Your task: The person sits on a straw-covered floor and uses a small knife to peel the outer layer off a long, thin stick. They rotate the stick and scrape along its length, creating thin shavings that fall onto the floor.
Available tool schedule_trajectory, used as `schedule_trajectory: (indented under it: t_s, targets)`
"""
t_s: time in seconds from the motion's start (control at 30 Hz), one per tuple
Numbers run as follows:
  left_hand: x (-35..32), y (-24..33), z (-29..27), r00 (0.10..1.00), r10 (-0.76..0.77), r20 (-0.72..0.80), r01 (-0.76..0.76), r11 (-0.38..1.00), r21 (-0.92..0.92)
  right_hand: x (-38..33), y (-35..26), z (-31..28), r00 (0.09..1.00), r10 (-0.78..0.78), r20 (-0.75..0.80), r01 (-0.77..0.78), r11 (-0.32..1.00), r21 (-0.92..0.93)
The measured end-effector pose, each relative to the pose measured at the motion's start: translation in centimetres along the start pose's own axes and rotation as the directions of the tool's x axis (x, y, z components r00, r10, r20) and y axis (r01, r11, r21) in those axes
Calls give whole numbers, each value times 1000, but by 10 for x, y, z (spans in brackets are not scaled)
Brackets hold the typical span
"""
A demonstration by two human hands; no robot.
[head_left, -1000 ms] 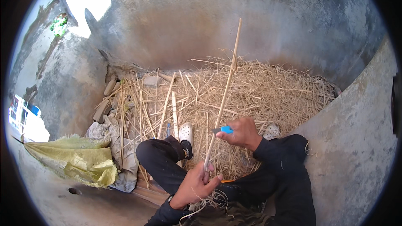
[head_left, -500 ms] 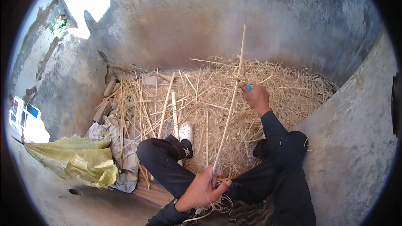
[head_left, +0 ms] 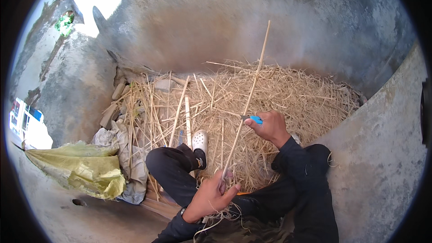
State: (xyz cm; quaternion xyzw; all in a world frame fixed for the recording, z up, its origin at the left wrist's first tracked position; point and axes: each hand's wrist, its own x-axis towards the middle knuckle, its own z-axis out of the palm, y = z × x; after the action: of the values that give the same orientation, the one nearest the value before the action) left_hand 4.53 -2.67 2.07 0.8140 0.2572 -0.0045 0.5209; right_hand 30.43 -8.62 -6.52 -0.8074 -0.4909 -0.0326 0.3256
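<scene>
A long, thin pale strip of split bamboo or cane (head_left: pixel 255 78) slants up and away from my lap toward the far wall. My left hand (head_left: pixel 209 198) is closed around its near end. In my right hand (head_left: pixel 269 127) is a knife with a blue handle (head_left: pixel 256 119). Its short dark blade (head_left: pixel 244 118) touches the strip about midway along, or lies very close to it. Thin curled shavings (head_left: pixel 220 216) hang below my left hand over my dark trousers.
Shavings (head_left: pixel 306 103) cover the floor ahead, up to the concrete wall (head_left: pixel 225 27). Loose strips (head_left: pixel 179 112) lie left of my white clog (head_left: pixel 200 140). A yellow-green sack (head_left: pixel 81 166) rests at the left, beside crumpled pale sheeting (head_left: pixel 128 153). Another concrete wall (head_left: pixel 378 144) rises on the right.
My right hand with the knife has come down along the strip toward me, and the blade now shows. The strip's far end has shifted slightly up and right.
</scene>
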Motion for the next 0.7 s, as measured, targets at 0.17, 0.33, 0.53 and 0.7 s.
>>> schedule_trajectory:
  t_s: [0.17, 0.33, 0.53, 0.7]
  targets:
    - [3, -1, 2, 999, 11, -47, -12, 1000, -19, -21, -24, -1, 968, -249, -40, 250, 967, 42]
    - [0, 3, 2, 995, 78, -61, -72, 993, 93, 3, -5, -7, 997, -29, -68, 31, 999, 20]
    - [-4, 0, 4, 997, 79, -23, -77, 993, 90, -15, -19, -2, 984, -156, -82, 159, 987, 24]
    - [-13, 1, 6, 994, 108, -8, -107, 991, 82, 13, 14, -9, 987, -6, -163, -6, 997, -72]
